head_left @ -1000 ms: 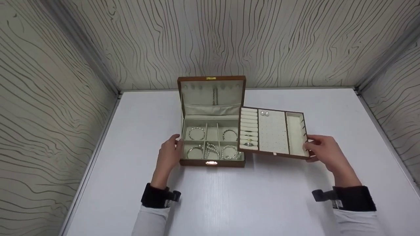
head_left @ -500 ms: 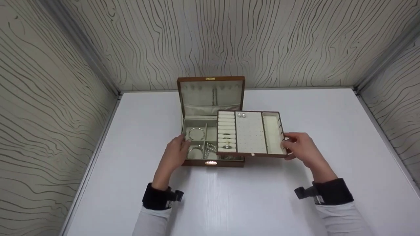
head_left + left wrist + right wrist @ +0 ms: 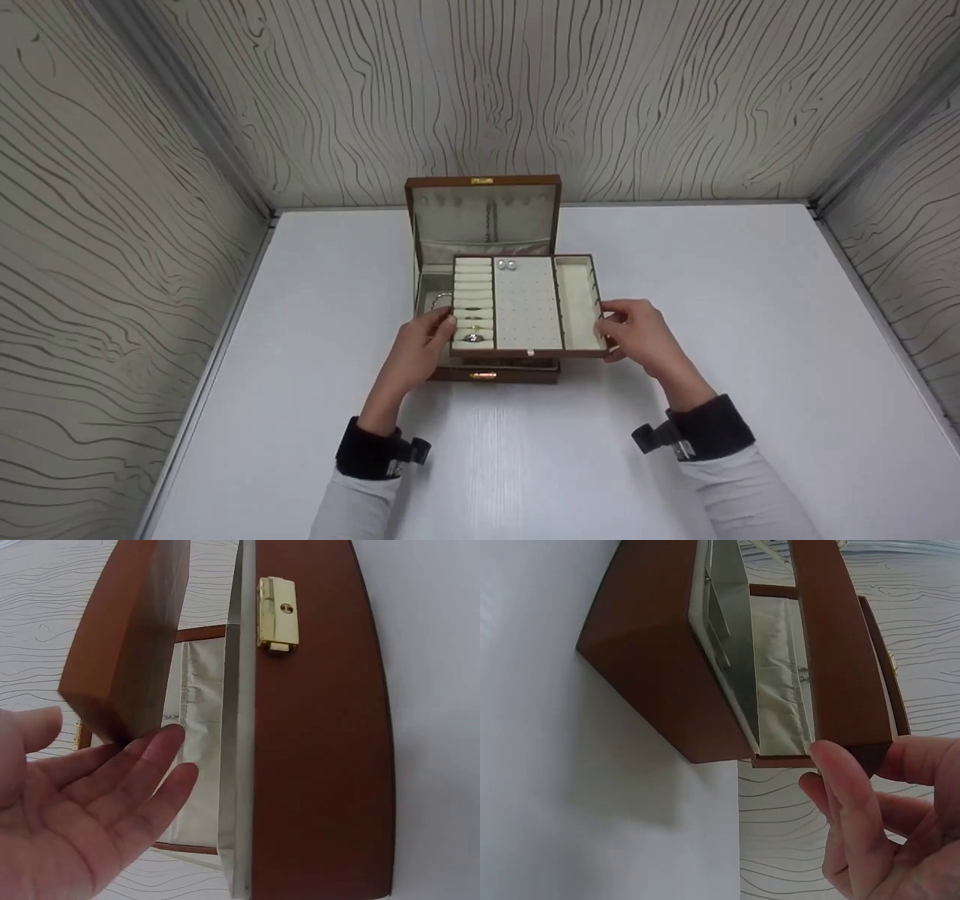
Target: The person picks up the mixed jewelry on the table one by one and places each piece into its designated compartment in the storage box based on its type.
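A brown jewelry box point(image 3: 525, 374) stands with its lid raised. Above its base hangs a removable jewelry tray point(image 3: 529, 315), offset to the right and lined in cream. My right hand point(image 3: 637, 337) pinches the tray's right end between thumb and fingers, also plain in the right wrist view. At the tray's left end is my left hand point(image 3: 421, 349); in the left wrist view its fingers point(image 3: 142, 780) reach nearly straight beneath the tray, thumb apart. Several rings point(image 3: 473, 337) sit in the tray's rolls, and two pearl earrings point(image 3: 507, 265) at its top. Most of the base compartments are hidden.
Part of a bracelet point(image 3: 441, 301) shows in the box's left compartment. A chain necklace point(image 3: 491, 223) hangs inside the lid. The white table point(image 3: 750, 285) ends at wood-patterned panels point(image 3: 480, 90) at the back and sides.
My right hand has carried the tray leftward from beside the box to over its base, covering most compartments. My left hand has moved right, from the box's left edge to the tray's left end.
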### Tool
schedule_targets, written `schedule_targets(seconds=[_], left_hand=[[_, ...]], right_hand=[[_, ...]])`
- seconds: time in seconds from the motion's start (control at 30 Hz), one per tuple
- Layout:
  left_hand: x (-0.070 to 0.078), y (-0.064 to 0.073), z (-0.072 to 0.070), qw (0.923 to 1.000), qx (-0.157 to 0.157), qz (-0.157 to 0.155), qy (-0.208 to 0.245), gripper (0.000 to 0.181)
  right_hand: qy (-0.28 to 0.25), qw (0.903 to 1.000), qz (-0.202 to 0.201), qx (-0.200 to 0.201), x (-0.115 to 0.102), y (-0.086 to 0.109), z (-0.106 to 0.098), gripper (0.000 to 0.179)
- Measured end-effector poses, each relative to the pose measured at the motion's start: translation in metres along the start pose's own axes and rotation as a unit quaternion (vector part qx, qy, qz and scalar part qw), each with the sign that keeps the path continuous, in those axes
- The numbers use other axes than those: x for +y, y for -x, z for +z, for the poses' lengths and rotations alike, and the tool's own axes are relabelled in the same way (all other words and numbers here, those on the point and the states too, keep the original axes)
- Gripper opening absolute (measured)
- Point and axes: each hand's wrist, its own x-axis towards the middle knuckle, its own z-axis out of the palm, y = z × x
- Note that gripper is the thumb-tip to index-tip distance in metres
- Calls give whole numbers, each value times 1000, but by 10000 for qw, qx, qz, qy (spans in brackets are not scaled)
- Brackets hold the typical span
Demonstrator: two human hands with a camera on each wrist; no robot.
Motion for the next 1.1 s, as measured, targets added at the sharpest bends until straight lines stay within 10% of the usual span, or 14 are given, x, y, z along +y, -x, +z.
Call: schedule_targets(seconds=[0.7,1.1], left_hand=[[-17,1,-14,9917,467,-1089,-494,38],[-26,-4,-10,9883,629,-926,-1034,32]], right_hand=[[311,9994,-161,-3,-2,-14,50,45],[808,9962,-291,161,3,-20,67,42]])
